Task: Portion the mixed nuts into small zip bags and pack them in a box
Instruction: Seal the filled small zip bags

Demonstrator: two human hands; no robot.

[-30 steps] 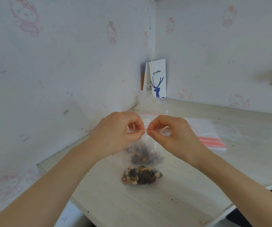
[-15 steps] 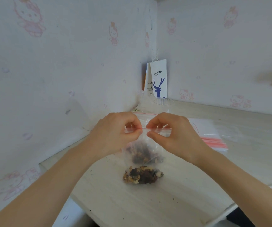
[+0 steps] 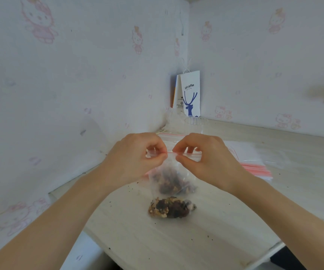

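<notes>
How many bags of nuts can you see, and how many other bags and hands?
Zip bags with nuts: 2, the held zip bag and the filled bag on the table
Stacks of empty zip bags: 1
Paper coffee bags: 1
Hands: 2, the left hand and the right hand
Total: 6

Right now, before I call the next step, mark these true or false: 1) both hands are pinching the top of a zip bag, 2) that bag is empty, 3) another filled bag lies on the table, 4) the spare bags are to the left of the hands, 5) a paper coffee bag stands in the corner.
1) True: left hand and right hand pinch the red strip of the zip bag.
2) False: it holds nuts.
3) True: a filled bag lies on the table, nearer the person.
4) False: the spare bags lie to the right.
5) True: the coffee bag stands there.
</notes>
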